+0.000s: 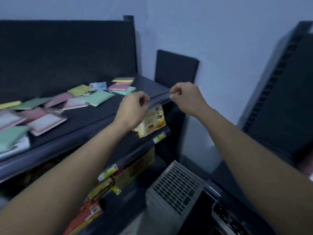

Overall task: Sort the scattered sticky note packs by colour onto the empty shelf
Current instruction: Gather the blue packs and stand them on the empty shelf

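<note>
Pinching the clear strip (160,100) along the shelf's front edge, the right hand's (185,97) fingers (174,91) are clenched on it at frame centre. Just left, the left hand's (133,110) fingers (144,101) curl onto the same strip. Both forearms reach in from the bottom corners. Green, pink and yellow packs (100,99) lie scattered over the top shelf (94,119) toward the left, some overlapping. Below, boxes (152,121) fill the lower shelves. A grey vented crate (176,187) sits at lower centre.
</note>
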Motion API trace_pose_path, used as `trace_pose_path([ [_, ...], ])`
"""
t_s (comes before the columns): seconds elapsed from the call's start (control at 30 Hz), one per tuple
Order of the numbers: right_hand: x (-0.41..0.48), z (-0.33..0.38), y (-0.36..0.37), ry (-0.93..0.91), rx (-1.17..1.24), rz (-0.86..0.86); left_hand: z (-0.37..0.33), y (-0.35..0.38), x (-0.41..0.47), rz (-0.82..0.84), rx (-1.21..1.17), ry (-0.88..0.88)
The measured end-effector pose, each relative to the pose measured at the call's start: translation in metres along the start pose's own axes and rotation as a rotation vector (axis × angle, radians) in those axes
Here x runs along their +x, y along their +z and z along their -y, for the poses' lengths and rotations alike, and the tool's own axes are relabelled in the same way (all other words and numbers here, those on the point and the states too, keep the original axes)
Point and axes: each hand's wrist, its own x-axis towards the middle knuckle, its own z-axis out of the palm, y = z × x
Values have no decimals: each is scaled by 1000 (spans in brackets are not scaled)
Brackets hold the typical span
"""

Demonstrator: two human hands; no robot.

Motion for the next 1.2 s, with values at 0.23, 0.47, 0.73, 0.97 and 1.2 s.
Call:
trace_pose_path([
  [0.23, 57, 92, 105, -97, 34, 141, 104, -102, 0, -134, 104, -189],
  [0.47, 113, 127, 165, -141, 30, 190, 155, -149, 3, -216, 129, -331],
  [0.73, 201, 136, 221, -136, 25, 292, 193, -178, 35, -328, 242, -465],
  [0.97, 266, 129, 262, -208, -205, 543, 202, -167, 87, -320, 293, -524],
  [1.2, 298, 123, 287, -196, -276, 760, 212, -156, 110, -280, 331, -568],
])
